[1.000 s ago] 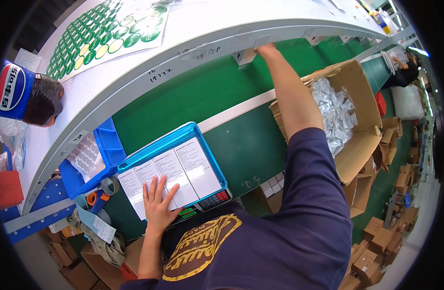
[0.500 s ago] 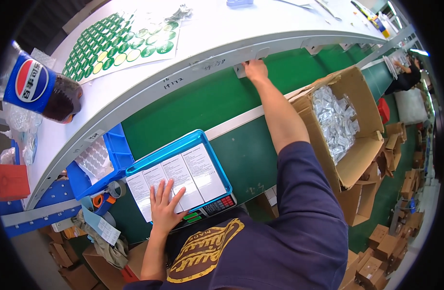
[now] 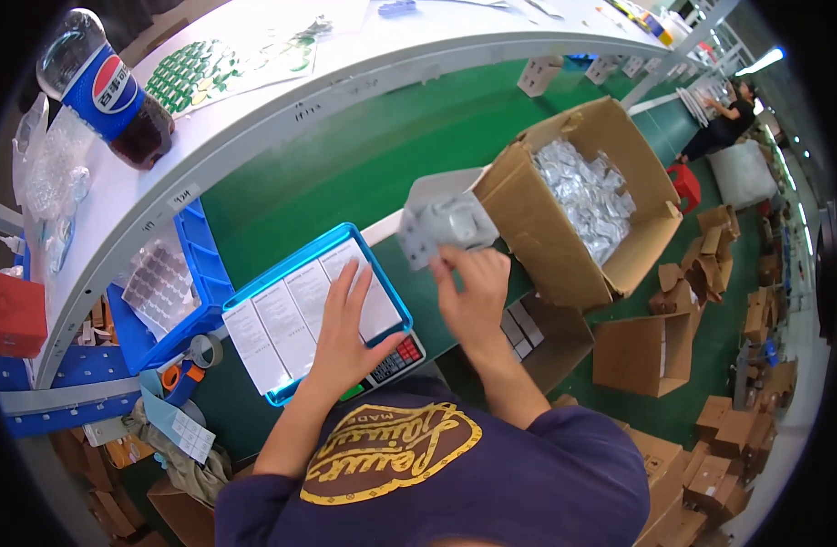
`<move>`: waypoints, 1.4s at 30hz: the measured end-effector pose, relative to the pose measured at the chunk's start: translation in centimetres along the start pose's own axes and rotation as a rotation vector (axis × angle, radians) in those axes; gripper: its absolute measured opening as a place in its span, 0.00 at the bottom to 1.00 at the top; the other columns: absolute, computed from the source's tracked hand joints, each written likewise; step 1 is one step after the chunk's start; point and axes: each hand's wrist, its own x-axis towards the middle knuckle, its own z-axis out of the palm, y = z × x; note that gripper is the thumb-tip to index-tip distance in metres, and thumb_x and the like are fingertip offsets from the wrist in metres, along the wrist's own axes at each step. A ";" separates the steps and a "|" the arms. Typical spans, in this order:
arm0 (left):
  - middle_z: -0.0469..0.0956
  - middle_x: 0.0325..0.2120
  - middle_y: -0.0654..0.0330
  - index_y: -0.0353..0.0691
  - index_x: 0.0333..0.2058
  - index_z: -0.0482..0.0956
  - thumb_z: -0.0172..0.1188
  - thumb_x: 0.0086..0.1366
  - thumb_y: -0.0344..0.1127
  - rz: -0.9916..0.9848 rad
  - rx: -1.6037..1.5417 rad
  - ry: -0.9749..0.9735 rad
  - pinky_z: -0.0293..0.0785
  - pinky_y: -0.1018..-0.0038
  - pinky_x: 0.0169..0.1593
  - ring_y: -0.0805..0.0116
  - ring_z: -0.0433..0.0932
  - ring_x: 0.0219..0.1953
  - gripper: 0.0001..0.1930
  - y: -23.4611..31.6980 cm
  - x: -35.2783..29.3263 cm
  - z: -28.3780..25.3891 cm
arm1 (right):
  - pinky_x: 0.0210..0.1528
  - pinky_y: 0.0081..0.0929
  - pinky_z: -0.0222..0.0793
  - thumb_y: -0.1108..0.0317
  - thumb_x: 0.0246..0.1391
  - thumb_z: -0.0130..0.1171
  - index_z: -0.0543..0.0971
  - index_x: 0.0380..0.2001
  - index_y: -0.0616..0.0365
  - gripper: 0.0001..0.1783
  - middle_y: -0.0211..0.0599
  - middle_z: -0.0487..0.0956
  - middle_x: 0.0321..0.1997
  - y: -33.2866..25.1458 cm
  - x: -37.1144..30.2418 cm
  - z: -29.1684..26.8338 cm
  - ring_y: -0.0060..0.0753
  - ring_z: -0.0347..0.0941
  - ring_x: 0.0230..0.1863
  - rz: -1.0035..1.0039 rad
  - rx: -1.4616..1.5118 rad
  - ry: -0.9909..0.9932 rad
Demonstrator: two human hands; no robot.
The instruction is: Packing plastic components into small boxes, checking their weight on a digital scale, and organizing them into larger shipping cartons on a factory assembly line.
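My right hand [image 3: 477, 296] grips a small open white box [image 3: 450, 221] by its near edge, over the green bench left of the big carton. The box is smeared by motion; something grey shows inside, too blurred to name. My left hand [image 3: 344, 333] is spread flat over white printed leaflets [image 3: 271, 330], and its fingertips appear to touch them. Those leaflets lie in rows in a bright blue tray [image 3: 245, 294]. Under the tray is a weighing scale [image 3: 398, 361] with a red and grey keypad, partly covered by my left hand and shirt.
A large carton [image 3: 550, 237] full of clear plastic packets stands right. Several small white boxes [image 3: 539, 76] sit on the green belt. A cola bottle [image 3: 108, 91] and sticker sheet [image 3: 195, 73] rest on the upper shelf. Left is a blue bin [image 3: 220, 283]; cartons [image 3: 641, 356] fill the floor.
My right hand has come back from the far side of the belt with the small white box. My left hand has shifted right across the leaflets. The whole view has tilted.
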 end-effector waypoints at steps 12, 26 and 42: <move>0.57 0.61 0.40 0.36 0.69 0.41 0.74 0.47 0.28 0.201 -0.374 0.181 0.62 0.56 0.63 0.44 0.64 0.61 0.57 0.9 -5.9 0.0 | 0.32 0.31 0.63 0.75 0.43 0.68 0.81 0.38 0.57 0.15 0.28 0.74 0.21 -8.4 -5.1 -9.8 0.31 0.71 0.26 -0.317 0.473 -0.099; 0.59 0.56 0.45 0.41 0.66 0.53 0.80 0.41 0.41 0.166 -0.451 0.066 0.68 0.62 0.57 0.51 0.65 0.59 0.56 3.1 -11.3 -4.4 | 0.56 0.46 0.66 0.46 0.46 0.72 0.62 0.63 0.54 0.47 0.59 0.62 0.60 -7.4 -5.6 -6.0 0.51 0.68 0.56 -0.277 0.958 -0.549; 0.66 0.48 0.59 0.38 0.54 0.66 0.67 0.54 0.30 -0.325 -0.640 -0.053 0.71 0.70 0.55 0.66 0.73 0.52 0.29 3.2 -8.3 -4.0 | 0.61 0.36 0.62 0.75 0.54 0.57 0.65 0.52 0.55 0.23 0.43 0.70 0.49 -8.4 -5.8 -1.8 0.36 0.68 0.55 0.230 1.350 -0.501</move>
